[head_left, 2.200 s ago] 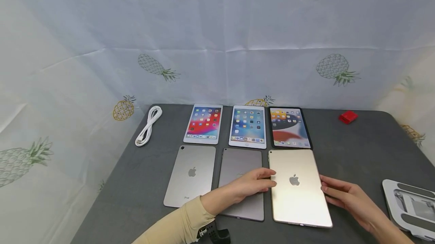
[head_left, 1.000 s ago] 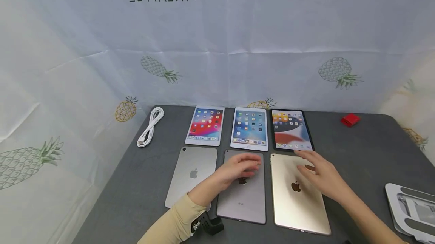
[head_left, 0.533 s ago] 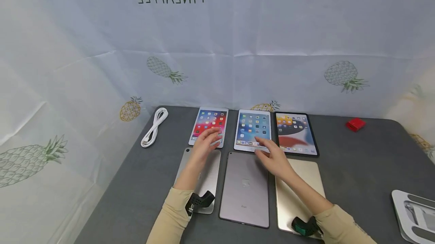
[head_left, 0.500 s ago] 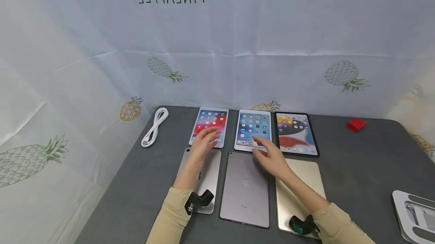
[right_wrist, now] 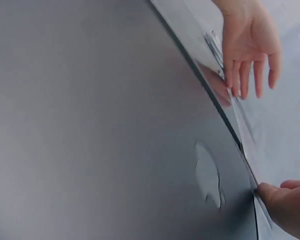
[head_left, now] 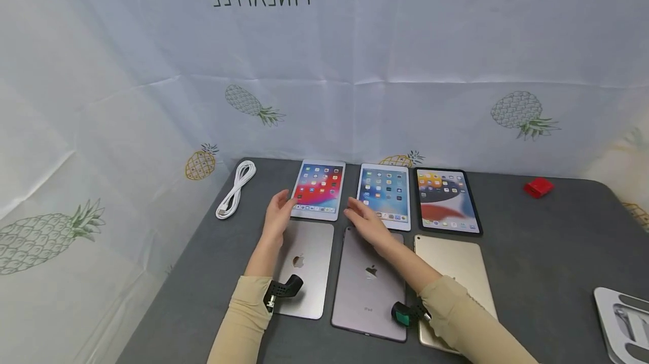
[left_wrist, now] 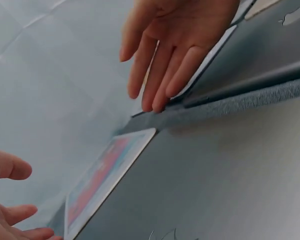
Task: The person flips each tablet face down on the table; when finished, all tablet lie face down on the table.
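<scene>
Pineapple-printed sheet (head_left: 405, 43) behind a dark table (head_left: 537, 257). Set flat along the table's far edge, screen-up tablets (head_left: 386, 190); nearer, back-up tablets (head_left: 365, 291), perhaps spaced for separate reach. Poised either side of the leftmost, red-screened tablet (head_left: 320, 186): left hand (head_left: 277, 217) by its left edge, right hand (head_left: 370, 226) past its right, palms inward, fingers extended, apart; contact impossible to tell.

Silver tablet (head_left: 311, 279), grey tablet (head_left: 362, 296), gold tablet (head_left: 453, 257): backs smooth satin metal, logos (head_left: 298, 262) mirror-glossy. Screen-up tablets (head_left: 319, 183): glossy glass-look. Tbl (head_left: 532, 240): matt, fuzzy cloth-like nap. Backdrop (head_left: 405, 31): creased matt cloth. Cable (head_left: 237, 189): smooth wht plastic. Stand (head_left: 606, 316): satin, metal-look. Sleeves (head_left: 240, 319): wrinkled matt cloth. Wrist cams (head_left: 286, 287): blk plastic, mostly matt.
</scene>
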Available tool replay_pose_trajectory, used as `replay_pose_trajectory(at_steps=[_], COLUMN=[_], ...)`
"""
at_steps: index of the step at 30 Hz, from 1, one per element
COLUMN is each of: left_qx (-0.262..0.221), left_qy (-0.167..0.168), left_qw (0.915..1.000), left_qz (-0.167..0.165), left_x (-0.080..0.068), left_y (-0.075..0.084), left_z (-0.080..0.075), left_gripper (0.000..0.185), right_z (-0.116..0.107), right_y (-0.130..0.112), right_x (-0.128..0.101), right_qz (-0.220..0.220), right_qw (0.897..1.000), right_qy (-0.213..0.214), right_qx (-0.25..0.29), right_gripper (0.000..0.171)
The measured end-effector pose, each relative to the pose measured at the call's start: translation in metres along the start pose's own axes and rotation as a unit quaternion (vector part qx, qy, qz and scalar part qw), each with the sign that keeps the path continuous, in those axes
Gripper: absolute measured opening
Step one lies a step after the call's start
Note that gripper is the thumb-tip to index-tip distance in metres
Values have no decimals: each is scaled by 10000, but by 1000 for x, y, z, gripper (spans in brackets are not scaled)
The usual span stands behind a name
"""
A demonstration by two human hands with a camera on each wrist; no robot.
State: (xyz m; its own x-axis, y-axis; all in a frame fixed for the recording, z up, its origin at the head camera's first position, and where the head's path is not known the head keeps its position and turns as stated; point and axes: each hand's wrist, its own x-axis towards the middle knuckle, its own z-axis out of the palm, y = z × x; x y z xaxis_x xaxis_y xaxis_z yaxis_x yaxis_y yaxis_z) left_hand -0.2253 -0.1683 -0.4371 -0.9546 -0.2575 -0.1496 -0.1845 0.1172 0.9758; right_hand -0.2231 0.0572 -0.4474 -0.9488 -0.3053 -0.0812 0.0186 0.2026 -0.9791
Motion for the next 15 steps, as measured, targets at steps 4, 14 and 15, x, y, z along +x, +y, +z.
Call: replay_pose_trajectory(at_steps=[4,14,15], left_qx=[91,-174,-185], left_qy=[-191,-837,-875], left_qw=[9997,9957,9953], left_qz=[-128,-355,-370], left_x=[3,12,14], left_y=[-2,1,1], left_z=[-8,-20,-21], left_gripper=[56,54,54], right_z=[8,20,21], right_y=[-2,-1,-1], right_x=[8,15,14], right_qz=[228,438,436], right_qw=[9988,9940,9941], right_qy=[-128,-397,-387], right_qx=[413,922,911], right_gripper=[60,63,63])
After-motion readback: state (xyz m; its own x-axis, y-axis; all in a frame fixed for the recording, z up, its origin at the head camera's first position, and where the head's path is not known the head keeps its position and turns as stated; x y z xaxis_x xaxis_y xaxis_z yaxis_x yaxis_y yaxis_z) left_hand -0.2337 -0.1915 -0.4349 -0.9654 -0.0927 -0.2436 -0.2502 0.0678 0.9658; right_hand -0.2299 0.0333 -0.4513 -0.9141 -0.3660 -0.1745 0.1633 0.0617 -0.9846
